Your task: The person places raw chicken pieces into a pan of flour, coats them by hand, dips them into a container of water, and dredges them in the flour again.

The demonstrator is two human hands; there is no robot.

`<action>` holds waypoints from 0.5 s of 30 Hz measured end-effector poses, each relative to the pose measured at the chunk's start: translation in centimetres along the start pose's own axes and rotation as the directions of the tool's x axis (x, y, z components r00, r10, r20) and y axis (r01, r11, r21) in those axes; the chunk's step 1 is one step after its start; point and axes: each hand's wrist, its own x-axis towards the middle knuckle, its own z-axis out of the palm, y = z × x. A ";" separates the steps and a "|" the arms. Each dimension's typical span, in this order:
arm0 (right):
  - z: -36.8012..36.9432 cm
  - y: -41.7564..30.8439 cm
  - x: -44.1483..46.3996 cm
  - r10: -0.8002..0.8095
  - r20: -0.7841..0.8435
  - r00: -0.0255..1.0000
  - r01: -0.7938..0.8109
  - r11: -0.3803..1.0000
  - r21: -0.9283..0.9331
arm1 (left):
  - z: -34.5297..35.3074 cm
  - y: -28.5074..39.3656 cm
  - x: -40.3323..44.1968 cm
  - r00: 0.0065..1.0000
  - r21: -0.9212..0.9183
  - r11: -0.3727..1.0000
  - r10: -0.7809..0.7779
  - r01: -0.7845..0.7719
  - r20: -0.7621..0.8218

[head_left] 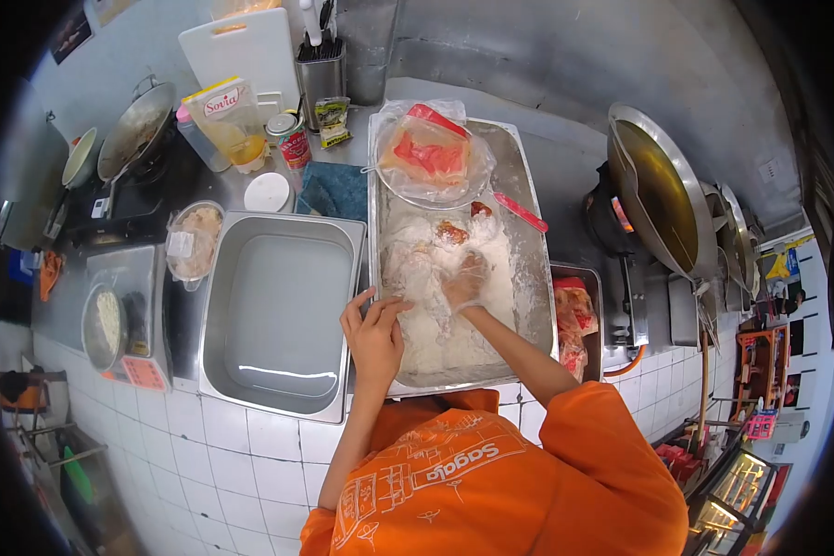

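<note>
A large metal tray (535, 278) holds white flour (435, 352) and several flour-coated pieces that look like meat. My right hand (465, 282), in a clear plastic glove, presses into the flour beside the pieces; its fingertips are hidden, so I cannot tell whether it grips one. Two reddish-brown pieces (450, 233) lie partly uncoated just beyond it. At the tray's left rim is my bare left hand (376, 334), fingers spread and holding nothing. A clear bag of red and pale food (431, 153) sits in a bowl at the tray's far end, near a red-handled utensil (521, 212).
Left of the tray stands a deep metal pan (278, 315) with clear liquid. A scale (139, 315) carries a bowl further left. On the right are a tray of bagged red food (574, 320) and a big wok of oil (663, 195) over a burner flame.
</note>
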 end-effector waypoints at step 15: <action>-10.2 1.0 6.7 -0.176 0.387 0.905 -0.119 0.769 0.628 | 0.0 0.2 -0.1 1.000 0.011 1.000 -0.014 0.014 0.012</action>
